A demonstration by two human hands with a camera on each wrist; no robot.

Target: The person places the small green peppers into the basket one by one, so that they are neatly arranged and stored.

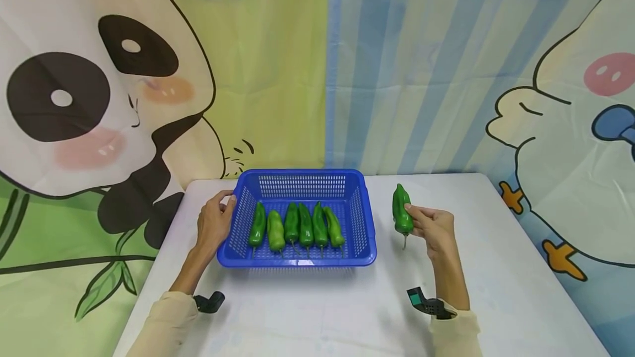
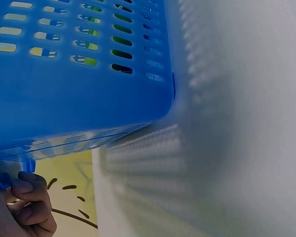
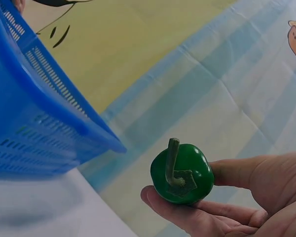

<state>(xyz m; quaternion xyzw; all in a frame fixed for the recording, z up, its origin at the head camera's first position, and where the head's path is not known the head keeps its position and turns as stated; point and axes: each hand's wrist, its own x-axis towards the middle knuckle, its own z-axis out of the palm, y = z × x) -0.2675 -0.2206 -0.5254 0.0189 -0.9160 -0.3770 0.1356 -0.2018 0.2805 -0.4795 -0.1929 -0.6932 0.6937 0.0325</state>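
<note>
A blue plastic basket with slotted sides sits on the white table. Several green peppers lie inside it side by side, stems towards the front. At the basket's left side my left hand grips the rim, its fingers curled at the edge in the left wrist view. To the right of the basket, my right hand pinches a single green pepper between thumb and fingers. This pepper is upright, stem down, and appears raised off the table.
The white table runs in front of the basket and to both sides. A printed cloth backdrop with cartoon animals hangs behind it. Dark wrist-worn cameras sit at both sleeves.
</note>
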